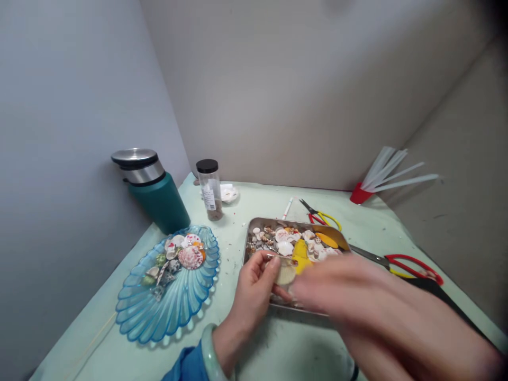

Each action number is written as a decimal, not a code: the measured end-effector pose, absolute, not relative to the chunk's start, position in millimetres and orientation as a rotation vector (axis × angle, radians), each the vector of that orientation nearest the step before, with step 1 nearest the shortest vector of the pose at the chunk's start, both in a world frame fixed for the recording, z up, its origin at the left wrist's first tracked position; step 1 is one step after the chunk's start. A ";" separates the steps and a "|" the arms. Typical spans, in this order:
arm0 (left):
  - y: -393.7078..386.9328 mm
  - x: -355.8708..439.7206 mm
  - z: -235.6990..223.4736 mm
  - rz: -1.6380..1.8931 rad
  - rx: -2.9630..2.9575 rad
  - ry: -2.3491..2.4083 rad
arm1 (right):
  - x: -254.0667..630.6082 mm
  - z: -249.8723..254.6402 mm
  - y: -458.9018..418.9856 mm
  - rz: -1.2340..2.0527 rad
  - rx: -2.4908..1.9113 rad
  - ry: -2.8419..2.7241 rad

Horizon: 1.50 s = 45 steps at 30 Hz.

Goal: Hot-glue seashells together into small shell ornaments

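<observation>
My left hand [254, 288] is closed in a pinch at the near left corner of a metal tray [254, 228] filled with seashells. It grips a pale scallop shell [286, 274] by its edge. My right hand [357, 301] reaches across from the right over the tray's near side, blurred by motion, its fingertips close to the same shell. Whether the right fingers hold anything is not visible. A green bangle circles my left wrist above a blue sleeve.
A blue shell-shaped glass dish [166, 301] with several shells lies left of the tray. Behind stand a teal flask [153, 190] and a clear jar [210, 189]. Red scissors [413, 266], small yellow-handled snips [323, 216], a pen and a red cup of white sticks [359, 194] lie to the right.
</observation>
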<state>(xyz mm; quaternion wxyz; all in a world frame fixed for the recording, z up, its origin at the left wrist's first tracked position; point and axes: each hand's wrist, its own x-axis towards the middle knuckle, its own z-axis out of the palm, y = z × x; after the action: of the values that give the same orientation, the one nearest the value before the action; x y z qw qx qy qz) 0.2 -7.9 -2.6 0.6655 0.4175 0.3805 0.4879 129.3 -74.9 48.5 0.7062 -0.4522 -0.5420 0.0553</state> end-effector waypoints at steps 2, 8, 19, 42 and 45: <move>-8.8 0.8 -1.3 1.096 0.941 0.835 | 137.4 61.6 -44.5 0.172 -1.028 -1.638; -9.6 2.3 -1.7 1.079 0.931 0.823 | 149.2 36.1 -14.8 0.033 -1.122 -2.119; -8.6 1.9 -2.1 1.014 0.918 0.821 | 150.8 17.8 -8.2 0.199 -1.134 -2.061; -11.6 5.5 -6.4 1.044 1.010 0.925 | 140.4 4.1 -10.9 0.222 -1.142 -1.917; -10.3 4.2 -7.4 0.998 0.978 0.888 | 141.5 4.8 -11.0 0.212 -1.145 -1.927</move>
<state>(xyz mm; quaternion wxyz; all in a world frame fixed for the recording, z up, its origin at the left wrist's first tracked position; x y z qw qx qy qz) 4.2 -10.3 -7.4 0.6766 0.4349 0.3950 0.4439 141.5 -11.0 4.8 0.4303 -0.4591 -0.7725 0.0850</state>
